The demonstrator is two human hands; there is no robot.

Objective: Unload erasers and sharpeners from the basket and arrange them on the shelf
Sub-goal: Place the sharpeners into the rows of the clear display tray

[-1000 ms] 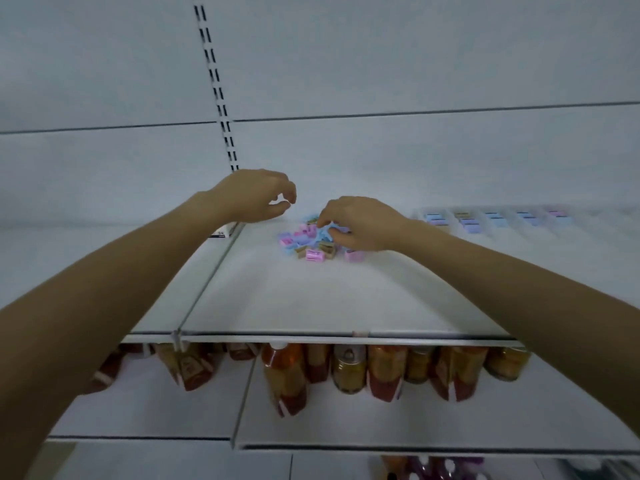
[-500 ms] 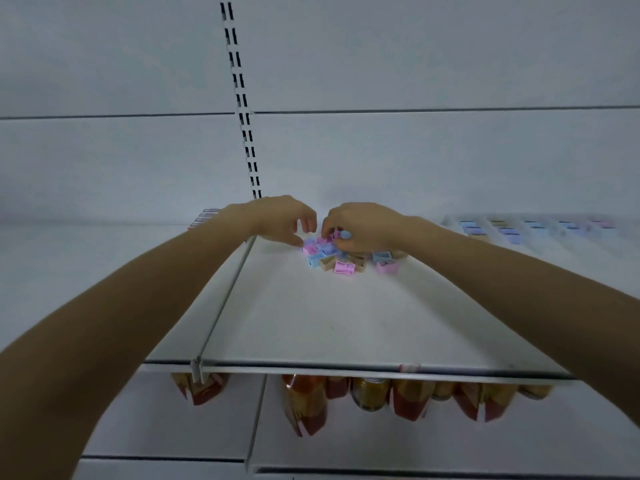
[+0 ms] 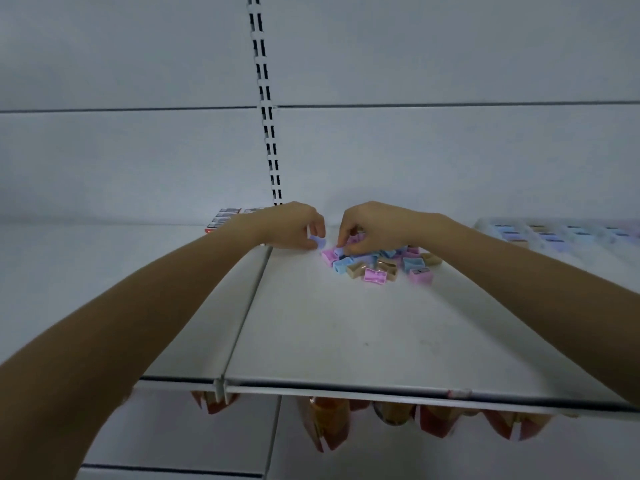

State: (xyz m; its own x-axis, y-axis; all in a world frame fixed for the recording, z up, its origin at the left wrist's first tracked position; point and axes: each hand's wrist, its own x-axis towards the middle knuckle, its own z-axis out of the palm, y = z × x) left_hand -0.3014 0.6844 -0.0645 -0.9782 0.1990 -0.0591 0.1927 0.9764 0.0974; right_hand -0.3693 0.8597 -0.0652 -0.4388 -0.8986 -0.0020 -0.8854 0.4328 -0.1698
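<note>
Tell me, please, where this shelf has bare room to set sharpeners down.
The shelf is bare from its front edge up to the pile of sharpeners, and on the left panel in front of the red boxes. Crowded at the back: left hand, right hand, pile, tray.

Dim, flat bluish light; wide-angle bending and blur toward the edges.

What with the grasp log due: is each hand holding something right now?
Left hand: pinches a pale blue sharpener.
Right hand: curled over the sharpener pile; a grip cannot be told.
</note>
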